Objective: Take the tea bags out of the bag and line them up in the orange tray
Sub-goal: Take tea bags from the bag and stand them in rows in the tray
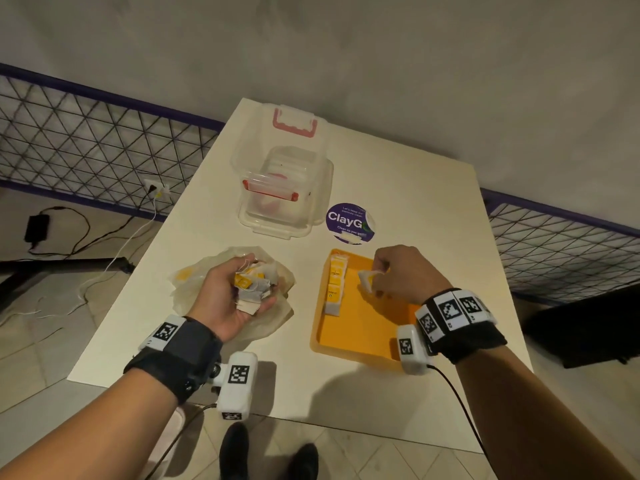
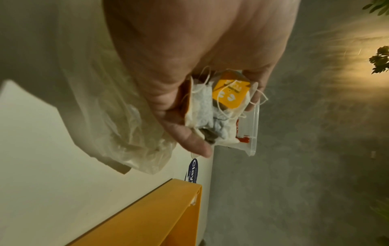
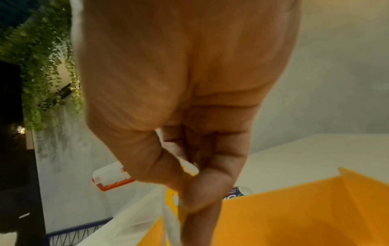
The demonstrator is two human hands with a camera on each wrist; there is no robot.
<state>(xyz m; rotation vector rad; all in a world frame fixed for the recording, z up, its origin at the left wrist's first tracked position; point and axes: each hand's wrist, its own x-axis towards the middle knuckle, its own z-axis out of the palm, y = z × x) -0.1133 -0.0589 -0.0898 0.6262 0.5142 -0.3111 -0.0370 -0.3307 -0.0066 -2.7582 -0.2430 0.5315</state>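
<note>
My left hand (image 1: 239,292) is palm up over the crumpled clear plastic bag (image 1: 194,282) and grips a bunch of tea bags (image 1: 252,285) with yellow tags and loose strings; the left wrist view shows the bunch of tea bags (image 2: 219,106) in the curled fingers (image 2: 189,136). The orange tray (image 1: 360,334) lies to the right on the white table. A column of tea bags (image 1: 336,284) lines its left side. My right hand (image 1: 398,271) is over the tray's far part and pinches one tea bag (image 1: 367,280), also seen blurred as a tea bag (image 3: 171,216) in the right wrist view.
A clear plastic box (image 1: 287,188) with red clips stands at the far middle of the table, its lid (image 1: 294,123) behind it. A round purple sticker (image 1: 349,221) sits beyond the tray. Wire fencing (image 1: 86,140) borders the table, and cables (image 1: 104,237) lie on the floor at left.
</note>
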